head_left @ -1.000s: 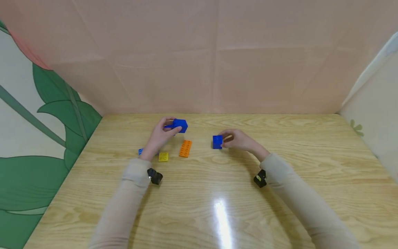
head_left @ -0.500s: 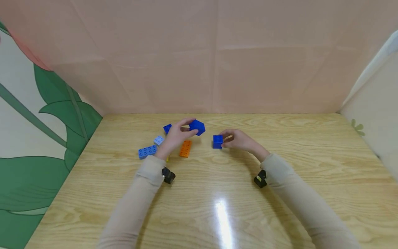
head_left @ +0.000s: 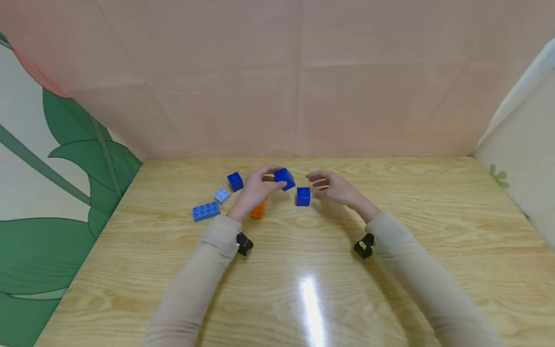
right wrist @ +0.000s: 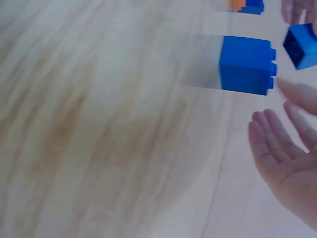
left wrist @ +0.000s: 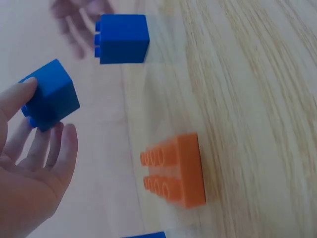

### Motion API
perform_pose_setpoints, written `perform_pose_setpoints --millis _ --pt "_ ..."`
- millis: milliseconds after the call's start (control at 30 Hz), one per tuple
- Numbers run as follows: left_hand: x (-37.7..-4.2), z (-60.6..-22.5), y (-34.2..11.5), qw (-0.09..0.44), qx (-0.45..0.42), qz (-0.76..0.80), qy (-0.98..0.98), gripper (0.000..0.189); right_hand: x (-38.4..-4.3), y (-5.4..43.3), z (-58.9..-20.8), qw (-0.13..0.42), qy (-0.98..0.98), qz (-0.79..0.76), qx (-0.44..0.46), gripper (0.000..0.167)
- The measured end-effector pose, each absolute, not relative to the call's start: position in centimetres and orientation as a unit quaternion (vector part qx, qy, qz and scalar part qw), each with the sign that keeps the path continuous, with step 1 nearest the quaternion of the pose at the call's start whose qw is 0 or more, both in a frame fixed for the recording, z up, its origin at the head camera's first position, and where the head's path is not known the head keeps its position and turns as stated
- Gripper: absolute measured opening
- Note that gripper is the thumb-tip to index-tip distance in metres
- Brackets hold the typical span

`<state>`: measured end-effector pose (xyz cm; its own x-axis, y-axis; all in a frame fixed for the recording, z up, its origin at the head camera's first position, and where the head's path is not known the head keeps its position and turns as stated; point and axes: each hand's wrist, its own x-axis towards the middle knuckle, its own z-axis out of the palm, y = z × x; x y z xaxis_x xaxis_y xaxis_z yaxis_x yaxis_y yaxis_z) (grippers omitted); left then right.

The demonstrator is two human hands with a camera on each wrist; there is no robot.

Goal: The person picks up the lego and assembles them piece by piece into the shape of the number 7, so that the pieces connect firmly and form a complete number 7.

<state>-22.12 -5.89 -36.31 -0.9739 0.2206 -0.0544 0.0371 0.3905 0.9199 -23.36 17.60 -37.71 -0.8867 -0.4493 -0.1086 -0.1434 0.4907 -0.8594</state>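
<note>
My left hand (head_left: 256, 189) pinches a dark blue toy building brick (head_left: 284, 179) between thumb and fingers, holding it tilted above the table. In the left wrist view, the studs of this held brick (left wrist: 52, 94) face left, partly behind the thumb. A second dark blue brick (head_left: 303, 196) stands on the table just right of and below it, studs up. Beside that one is my right hand (head_left: 336, 188), fingers spread and holding nothing. The right wrist view shows a gap between the fingers of the right hand (right wrist: 290, 168) and the standing brick (right wrist: 245, 64).
Left of the hands lie a third dark blue brick (head_left: 235, 181), a small light blue brick (head_left: 221, 195) and a longer blue brick (head_left: 205, 211). An orange brick (head_left: 257, 210) and a yellow brick (head_left: 223, 213) are partly hidden by the left arm. A pinkish cloth (head_left: 299, 96) hangs behind the table.
My left hand has carried its blue brick rightward, close to the standing one, uncovering bricks on the left. My right hand has let go of the standing brick and spread its fingers.
</note>
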Motion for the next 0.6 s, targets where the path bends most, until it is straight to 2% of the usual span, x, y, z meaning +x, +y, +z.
perform_pose_setpoints --millis 200,600 --pt "-22.2 -36.4 -4.9 0.075 0.114 0.519 0.844 0.046 -23.2 16.7 -36.8 0.138 0.839 -0.501 -0.165 0.058" --pt "-21.9 -36.2 -2.8 0.077 0.141 0.523 0.837 0.047 -22.8 16.3 -36.7 0.081 0.853 -0.479 -0.194 0.046"
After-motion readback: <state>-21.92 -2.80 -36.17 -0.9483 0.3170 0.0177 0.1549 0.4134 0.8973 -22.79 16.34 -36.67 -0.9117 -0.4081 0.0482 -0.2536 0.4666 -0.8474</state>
